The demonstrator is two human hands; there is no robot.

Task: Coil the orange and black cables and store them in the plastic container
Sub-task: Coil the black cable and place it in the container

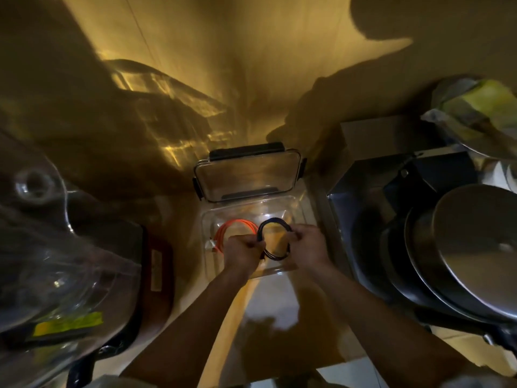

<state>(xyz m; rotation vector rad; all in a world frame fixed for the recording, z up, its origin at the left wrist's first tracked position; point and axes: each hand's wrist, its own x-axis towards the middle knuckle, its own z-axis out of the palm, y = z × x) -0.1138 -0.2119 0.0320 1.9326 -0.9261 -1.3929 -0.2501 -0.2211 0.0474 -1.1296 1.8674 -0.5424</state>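
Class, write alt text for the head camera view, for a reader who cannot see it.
Two hands, left hand and right hand, hold a coiled black cable over an open clear plastic container, where a coiled orange cable already lies. Its lid stands open behind; dark pans sit to the right.

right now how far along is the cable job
Done: the orange cable lies coiled in the open plastic container. In hand: the left hand and right hand grip the coiled black cable over it. Left: setting the black coil down inside.
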